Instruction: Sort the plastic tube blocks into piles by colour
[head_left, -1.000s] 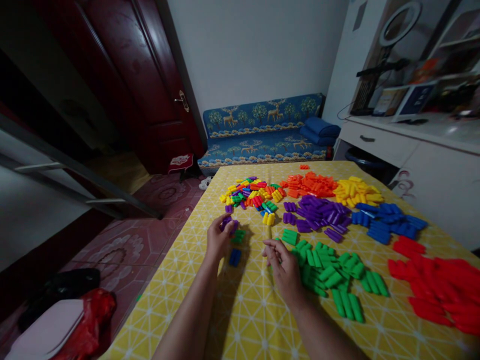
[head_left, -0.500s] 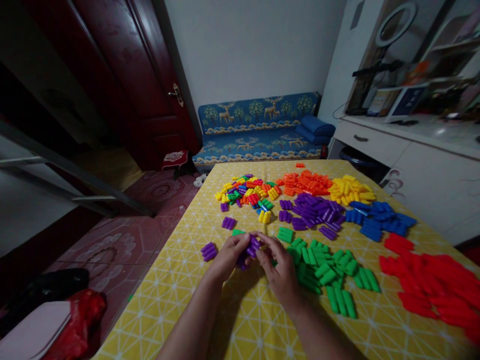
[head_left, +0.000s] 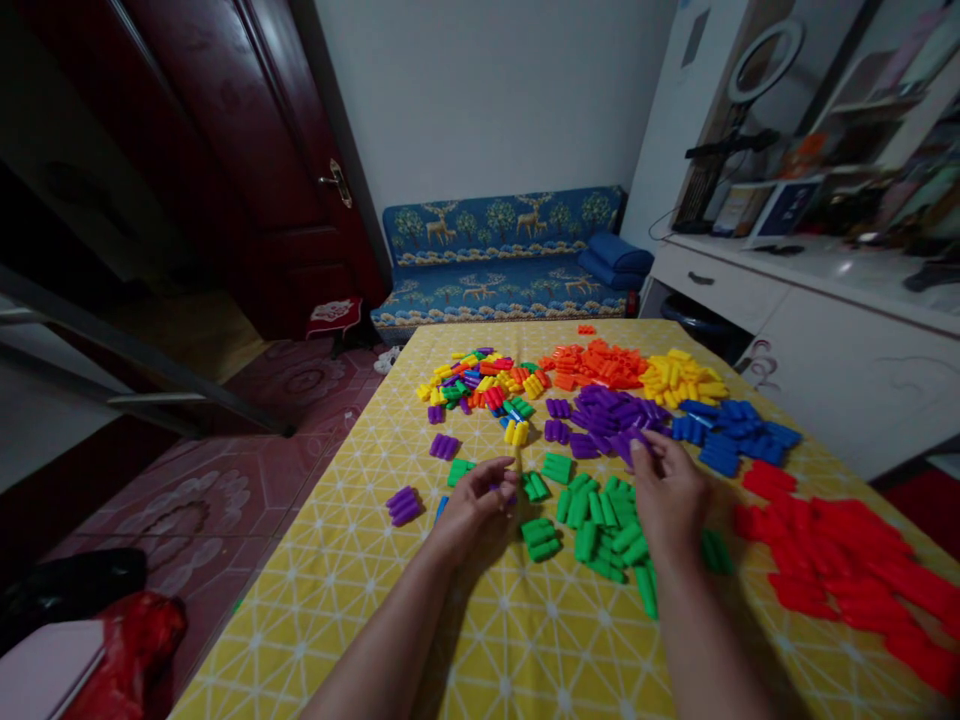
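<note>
My right hand (head_left: pixel 671 495) pinches a purple ridged plastic block (head_left: pixel 628 446) at the front edge of the purple pile (head_left: pixel 600 412). My left hand (head_left: pixel 480 502) is curled over the tablecloth, with a bit of purple block (head_left: pixel 507 489) showing between its fingers; most of that piece is hidden. A green block (head_left: pixel 460 472) and a partly covered blue block (head_left: pixel 442 508) lie beside the left hand. Between my hands sit several loose green blocks (head_left: pixel 541 539) and the green pile (head_left: pixel 606 515), partly covered by my right forearm. Loose purple blocks (head_left: pixel 403 505) lie to the left.
On the yellow table (head_left: pixel 315 600) stand a mixed-colour pile (head_left: pixel 480 380), then orange (head_left: pixel 596 364), yellow (head_left: pixel 681 378), blue (head_left: pixel 739 435) and red piles (head_left: pixel 840 550). A blue sofa (head_left: pixel 495 285) is behind, a white cabinet (head_left: pixel 832 370) right.
My hands have parted. The right has carried a purple block to the right, over to the purple pile, while the left has stayed near its place. The view has shifted slightly.
</note>
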